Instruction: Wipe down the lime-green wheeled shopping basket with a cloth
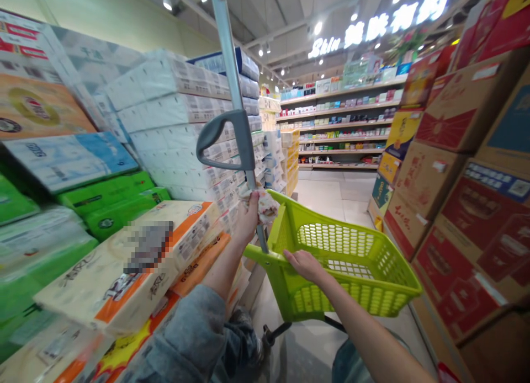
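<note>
A metal pole (232, 68) with a grey loop handle (245, 140) rises beside a lime-green basket cart (331, 220). Just below that handle, my left hand (248, 209) is wrapped round the pole and a patterned cloth (267, 206), which bunches out on both sides of it. My right hand (304, 264) rests closed over the near rim of the basket, its fingers curled on the green plastic. White gridded holes show in the basket wall, and no goods are visible inside.
Tissue packs (178, 107) are stacked high on the left, with a cream pack (83, 294) lower down bearing a pixelated patch. Red and brown cartons (439, 190) line the right. A tiled aisle (318, 192) leads to stocked shelves (343, 123). My shoes show below.
</note>
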A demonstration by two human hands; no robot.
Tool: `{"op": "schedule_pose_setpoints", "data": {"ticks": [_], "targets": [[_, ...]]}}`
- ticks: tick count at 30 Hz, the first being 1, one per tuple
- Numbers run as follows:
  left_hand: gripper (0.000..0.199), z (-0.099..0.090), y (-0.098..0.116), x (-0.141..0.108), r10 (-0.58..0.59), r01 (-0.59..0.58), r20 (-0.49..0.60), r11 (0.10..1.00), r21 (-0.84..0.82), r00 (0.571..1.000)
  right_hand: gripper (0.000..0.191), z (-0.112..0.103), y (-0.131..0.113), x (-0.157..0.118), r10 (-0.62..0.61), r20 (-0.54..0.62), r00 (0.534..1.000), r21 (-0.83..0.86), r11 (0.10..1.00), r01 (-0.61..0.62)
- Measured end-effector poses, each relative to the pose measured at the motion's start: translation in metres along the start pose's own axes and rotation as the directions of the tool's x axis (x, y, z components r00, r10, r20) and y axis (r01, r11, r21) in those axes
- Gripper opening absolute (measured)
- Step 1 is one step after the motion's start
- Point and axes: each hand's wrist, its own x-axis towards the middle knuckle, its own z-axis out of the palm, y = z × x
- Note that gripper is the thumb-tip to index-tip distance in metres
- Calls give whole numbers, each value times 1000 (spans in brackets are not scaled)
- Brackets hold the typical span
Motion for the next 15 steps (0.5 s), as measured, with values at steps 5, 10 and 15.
{"op": "schedule_pose_setpoints", "data": {"ticks": [5, 10, 15], "targets": [[43, -8, -20, -24, -22, 17, 57, 996, 88, 998, 78, 2, 1, -4, -17, -12, 1000, -8, 1000, 17], [37, -24, -52, -55, -65, 20, 213, 978, 208, 975, 78, 4, 1, -6, -34, -22, 999, -25, 999, 33], [31, -35, -67, -72, -20, -123, 298, 883, 454, 954, 76, 4, 1, -8, -23, -11, 1000, -46, 999, 23]]}}
